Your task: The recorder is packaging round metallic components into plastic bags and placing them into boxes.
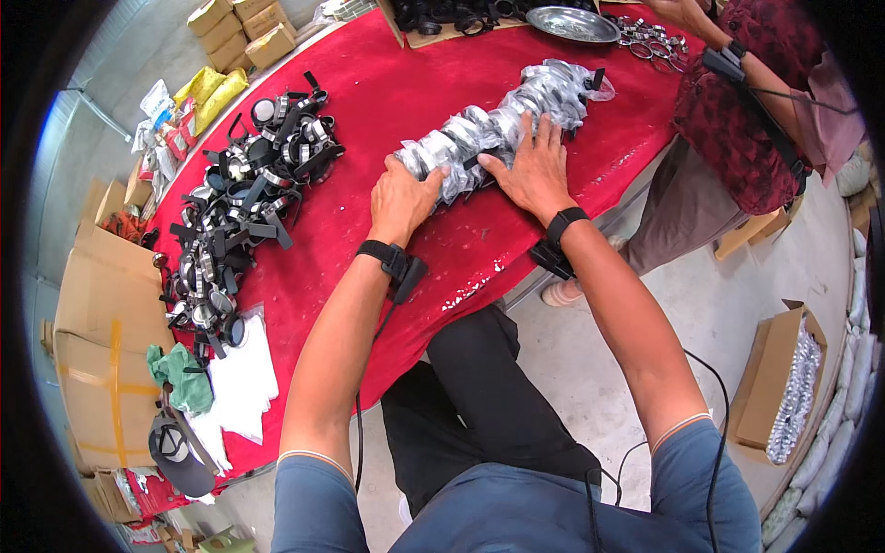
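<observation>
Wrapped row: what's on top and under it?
Right hand lies on the row, left hand at its left end. Red cloth shows around it; what's directly beneath is covered.

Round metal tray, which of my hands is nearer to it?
Right. Your right hand touches the wrapped bundle, this side of the metal tray; your left hand is farther away, at the bundle's left end.

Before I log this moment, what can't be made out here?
In the head view:
Palms of the left hand and right hand: hidden by the hands' own backs.
Exact shapes inside the long, clear-plastic-wrapped silvery row: obscured by crumpled plastic.
Head of the co-worker in patterned dark-red clothing: cut off by the upper edge.
</observation>
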A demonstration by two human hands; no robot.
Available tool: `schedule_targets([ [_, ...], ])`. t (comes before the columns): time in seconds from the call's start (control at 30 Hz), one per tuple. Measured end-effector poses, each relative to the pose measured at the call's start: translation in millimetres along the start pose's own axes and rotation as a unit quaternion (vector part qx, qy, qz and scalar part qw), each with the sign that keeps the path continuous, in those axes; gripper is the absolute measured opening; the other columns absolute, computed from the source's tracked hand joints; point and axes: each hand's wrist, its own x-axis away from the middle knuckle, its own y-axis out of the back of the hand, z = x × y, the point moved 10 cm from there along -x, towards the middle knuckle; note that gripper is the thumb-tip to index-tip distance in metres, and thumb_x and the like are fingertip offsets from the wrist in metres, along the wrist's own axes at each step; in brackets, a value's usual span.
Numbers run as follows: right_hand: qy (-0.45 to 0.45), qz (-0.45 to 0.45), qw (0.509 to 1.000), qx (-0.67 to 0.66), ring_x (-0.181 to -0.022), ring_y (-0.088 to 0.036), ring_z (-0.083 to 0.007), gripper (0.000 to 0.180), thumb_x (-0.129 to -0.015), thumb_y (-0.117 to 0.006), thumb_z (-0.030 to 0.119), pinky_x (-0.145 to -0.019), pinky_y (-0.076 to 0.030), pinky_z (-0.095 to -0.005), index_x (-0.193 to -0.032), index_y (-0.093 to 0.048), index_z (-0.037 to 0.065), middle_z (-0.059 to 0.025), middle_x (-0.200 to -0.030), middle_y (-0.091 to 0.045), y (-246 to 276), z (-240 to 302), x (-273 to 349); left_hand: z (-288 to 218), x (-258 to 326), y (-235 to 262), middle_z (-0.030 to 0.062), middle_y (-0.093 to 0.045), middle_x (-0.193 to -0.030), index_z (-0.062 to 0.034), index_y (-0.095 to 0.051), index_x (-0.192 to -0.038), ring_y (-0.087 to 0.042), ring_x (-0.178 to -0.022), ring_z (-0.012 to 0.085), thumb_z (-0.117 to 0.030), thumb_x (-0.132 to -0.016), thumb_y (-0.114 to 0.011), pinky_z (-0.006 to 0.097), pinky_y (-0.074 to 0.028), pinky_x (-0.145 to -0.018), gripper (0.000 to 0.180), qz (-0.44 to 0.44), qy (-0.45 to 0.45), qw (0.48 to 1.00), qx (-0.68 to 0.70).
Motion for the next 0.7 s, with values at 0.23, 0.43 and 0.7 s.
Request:
schedule_targets([
  [0.23,0.007,0.063,0.998,-0.008,-0.162,-0.017,-0.0545,0.118,-0.093,-0.059,0.08,-0.125,-0.025,-0.0694,-0.172,-0.018,0.002,-0.0364,-0.174,-0.016,-28,28,-33,35,-30,7,0.0368,-0.073,-0.119,0.0238,-0.036,-0.15,-0.074,-0.111,0.048,-0.066,-0.091,-0.073,0.053,-0.06,-0.094,0.114,-0.039,0.04,0.998,-0.036],
  [0.43,0.091,-0.014,0.996,-0.013,-0.16,-0.028,-0.0486,0.111,-0.099,-0.06,0.072,-0.133,-0.019,-0.05,-0.163,-0.03,-0.013,-0.0377,-0.169,-0.032,-4,-58,-69,-14,21,33,0.0335,-0.071,-0.122,0.0078,-0.057,-0.14,-0.069,-0.118,0.0505,-0.055,-0.093,-0.075,0.056,-0.054,-0.102,0.08,-0.06,-0.075,0.993,0.065],
  [0.7,0.09,-0.053,0.971,-0.216,-0.133,-0.062,-0.0383,0.054,-0.11,-0.062,0.038,-0.114,-0.045,-0.046,-0.143,-0.062,-0.004,-0.0254,-0.142,-0.066,52,48,92,155,226,195,0.0212,-0.073,-0.12,-0.0003,-0.073,-0.127,-0.071,-0.111,0.0401,-0.025,-0.084,-0.085,0.047,-0.057,-0.096,0.05,-0.224,-0.055,0.973,-0.01],
])
